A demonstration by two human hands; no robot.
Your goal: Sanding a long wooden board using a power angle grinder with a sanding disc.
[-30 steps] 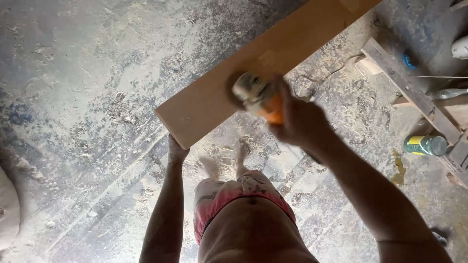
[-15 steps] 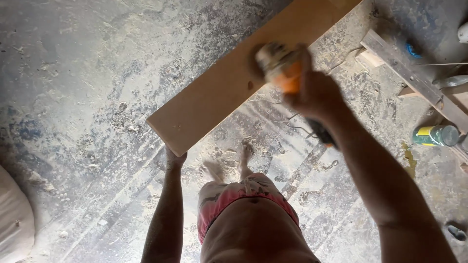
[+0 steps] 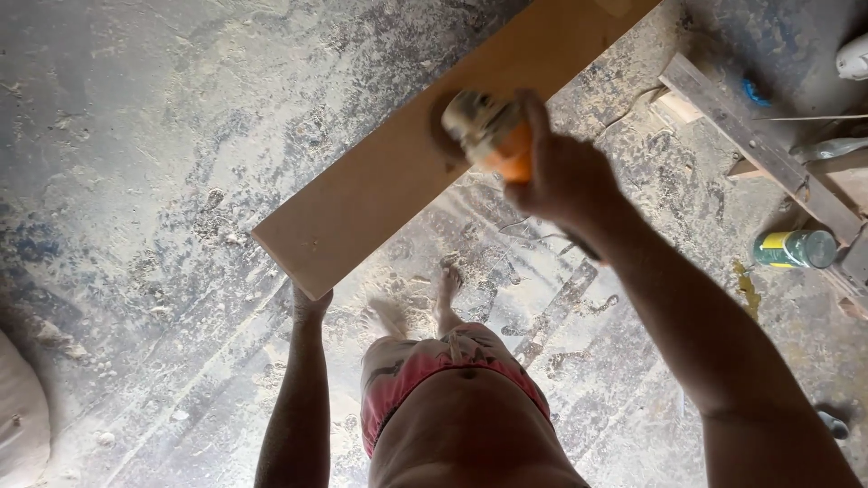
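A person is looking straight down at their own 2 bare hands working over a dusty grey concrete floor [image 3: 154, 181] strewn with sawdust. A long, flat, light-brown wooden board [image 3: 389, 172] is running diagonally from the lower left up toward the top right edge of the view, held off the floor. The left hand [image 3: 310, 303] is gripping the board's near end from underneath; only the wrist and heel of the hand are showing, so how the fingers are curling cannot be told. The right hand [image 3: 565, 176] is wrapped tightly around an orange and cream handheld power sander [image 3: 484, 136], which is blurred and pressing down on the board's top face near its middle. The person's bare feet are standing on the floor just below the board. At the right, a green and yellow cylindrical can [image 3: 796, 248] is lying on its side near a dark wooden plank [image 3: 759, 149], well apart from both hands.
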